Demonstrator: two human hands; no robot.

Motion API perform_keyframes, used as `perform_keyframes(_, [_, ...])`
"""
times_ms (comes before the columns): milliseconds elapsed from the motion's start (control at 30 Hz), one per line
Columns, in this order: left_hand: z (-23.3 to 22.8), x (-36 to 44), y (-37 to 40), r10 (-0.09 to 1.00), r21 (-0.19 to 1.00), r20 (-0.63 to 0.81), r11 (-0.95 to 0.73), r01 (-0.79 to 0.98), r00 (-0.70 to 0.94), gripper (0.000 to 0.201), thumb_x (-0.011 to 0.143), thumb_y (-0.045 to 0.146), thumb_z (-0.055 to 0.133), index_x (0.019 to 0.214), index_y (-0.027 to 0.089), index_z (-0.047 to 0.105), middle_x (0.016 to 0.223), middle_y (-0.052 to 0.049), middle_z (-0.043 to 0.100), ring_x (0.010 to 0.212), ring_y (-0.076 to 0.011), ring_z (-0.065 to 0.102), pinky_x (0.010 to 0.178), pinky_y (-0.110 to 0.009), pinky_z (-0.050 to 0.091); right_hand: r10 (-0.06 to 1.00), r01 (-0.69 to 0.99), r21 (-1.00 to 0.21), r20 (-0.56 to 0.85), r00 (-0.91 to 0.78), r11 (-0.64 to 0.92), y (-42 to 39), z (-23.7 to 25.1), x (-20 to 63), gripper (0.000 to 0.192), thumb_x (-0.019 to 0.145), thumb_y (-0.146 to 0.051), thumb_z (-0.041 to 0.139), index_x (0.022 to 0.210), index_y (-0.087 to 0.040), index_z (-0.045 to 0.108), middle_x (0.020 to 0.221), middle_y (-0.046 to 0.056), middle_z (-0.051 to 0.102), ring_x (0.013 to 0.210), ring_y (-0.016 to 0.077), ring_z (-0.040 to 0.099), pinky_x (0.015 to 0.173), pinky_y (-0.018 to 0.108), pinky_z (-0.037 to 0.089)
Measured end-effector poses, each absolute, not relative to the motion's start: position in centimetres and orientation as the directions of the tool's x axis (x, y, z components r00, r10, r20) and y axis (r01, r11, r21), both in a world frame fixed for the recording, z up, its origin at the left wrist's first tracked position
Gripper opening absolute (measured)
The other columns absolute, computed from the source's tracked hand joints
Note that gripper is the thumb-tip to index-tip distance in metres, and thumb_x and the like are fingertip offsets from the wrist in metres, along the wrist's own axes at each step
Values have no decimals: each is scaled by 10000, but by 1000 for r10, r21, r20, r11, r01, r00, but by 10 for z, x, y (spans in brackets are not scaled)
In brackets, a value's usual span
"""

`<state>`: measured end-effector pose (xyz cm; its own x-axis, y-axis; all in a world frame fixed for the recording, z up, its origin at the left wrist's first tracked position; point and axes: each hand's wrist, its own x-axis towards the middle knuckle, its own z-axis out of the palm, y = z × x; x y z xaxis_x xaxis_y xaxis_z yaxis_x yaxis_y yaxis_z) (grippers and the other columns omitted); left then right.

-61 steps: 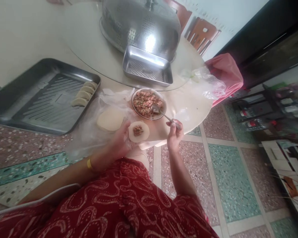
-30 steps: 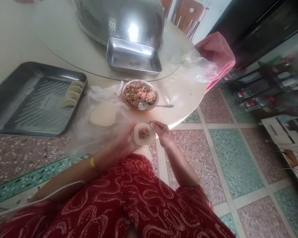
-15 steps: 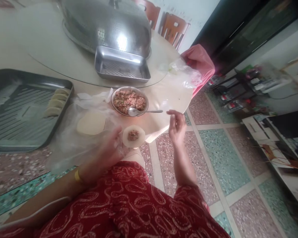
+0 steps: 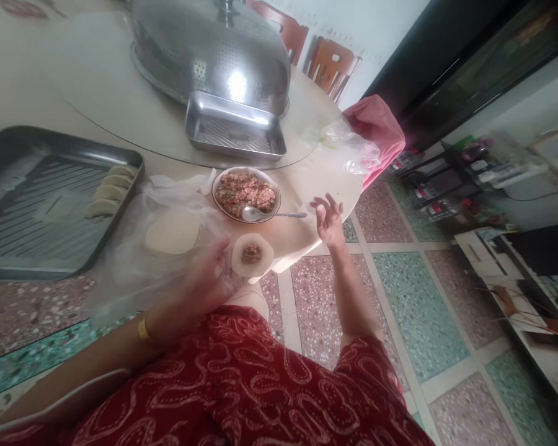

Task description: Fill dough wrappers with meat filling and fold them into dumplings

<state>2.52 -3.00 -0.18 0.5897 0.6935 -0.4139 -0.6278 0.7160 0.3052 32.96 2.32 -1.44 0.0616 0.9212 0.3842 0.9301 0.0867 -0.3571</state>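
A round dumpling wrapper (image 4: 240, 263) with a dab of meat filling (image 4: 252, 253) in its middle rests on the fingers of my left hand (image 4: 207, 272). My right hand (image 4: 330, 220) is raised to the right of the bowl, its fingers spread and nothing in them. Between and beyond the hands stands a bowl (image 4: 214, 201) of minced meat filling (image 4: 246, 188). A metal spoon (image 4: 279, 215) lies in it, the handle sticking out toward my right hand. Left of the bowl, a stack of wrappers (image 4: 172, 232) sits on a plastic bag (image 4: 134, 254).
A dark ribbed tray (image 4: 41, 204) at the left holds several folded dumplings (image 4: 106, 192). Behind the bowl are a small metal tray (image 4: 235, 145) and a large perforated metal dome (image 4: 214, 56). A clear plastic bag (image 4: 348, 145) and a pink cover (image 4: 381, 124) lie at the right table edge.
My right hand has opened, its fingers spreading as it rises slightly. The left hand still supports the filled wrapper. The whole view has shifted a little.
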Motion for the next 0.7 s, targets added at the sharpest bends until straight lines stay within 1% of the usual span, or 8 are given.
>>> perform_keyframes(133, [5,25,-31,691,283,-433,714,-640,579,415,1042,348,363,1173,106,674,1070,-131,755,1088,-237,701,978,-344,555,844,882,-451,519,135,136,9,-4,324,569,1038,-487,197,1139,-222,691,1285,103,697,1423,318,472,1210,667,231])
perform_keyframes(200, [11,24,-31,698,295,-427,708,-641,575,430,1038,371,380,1189,91,669,1056,-139,758,1053,-241,710,979,-350,552,785,807,-551,589,194,214,-6,2,312,534,1040,-486,216,1189,-232,661,1177,94,742,1367,294,536,1181,635,317])
perform_keyframes(267, [18,22,-32,702,318,-418,708,-631,577,458,1038,398,373,1206,88,666,1059,-142,761,1024,-243,716,968,-351,553,770,702,-635,607,196,322,-23,6,293,492,1046,-472,228,1258,-259,616,1054,58,777,1309,268,593,1149,613,379])
perform_keyframes(367, [27,18,-32,692,330,-418,719,-611,588,507,1047,431,327,1202,93,672,1090,-140,759,1033,-238,711,958,-335,548,772,548,-672,632,73,498,-42,8,258,420,1047,-479,271,1198,-344,638,971,-11,794,1293,225,612,1173,598,367])
perform_keyframes(433, [31,16,-32,684,319,-432,726,-609,588,518,1052,429,303,1193,99,676,1081,-128,762,1072,-233,699,964,-319,540,775,482,-669,631,-34,566,-48,9,238,411,1041,-520,277,1202,-379,628,955,-33,798,1313,211,599,1189,599,355])
perform_keyframes(500, [33,13,-34,684,307,-427,725,-616,592,520,1055,425,298,1202,95,671,1074,-126,763,1113,-236,685,976,-314,532,801,500,-661,586,-121,559,-49,9,223,461,1028,-578,248,1221,-380,616,983,-27,801,1354,215,569,1213,604,330])
perform_keyframes(600, [31,10,-36,700,294,-339,714,-636,629,504,1042,423,351,1223,67,658,1084,-149,756,1098,-250,689,995,-340,524,844,577,-633,489,-219,516,-45,11,211,553,1007,-638,186,1241,-376,613,1087,-22,790,1417,213,511,1266,570,259])
perform_keyframes(700, [26,6,-38,711,275,-245,703,-656,659,484,1013,419,428,1210,41,657,1103,-167,745,1035,-245,707,1009,-345,517,835,576,-615,483,-265,538,-40,11,209,530,1016,-617,197,1246,-393,619,1154,-48,770,1429,197,493,1288,545,212])
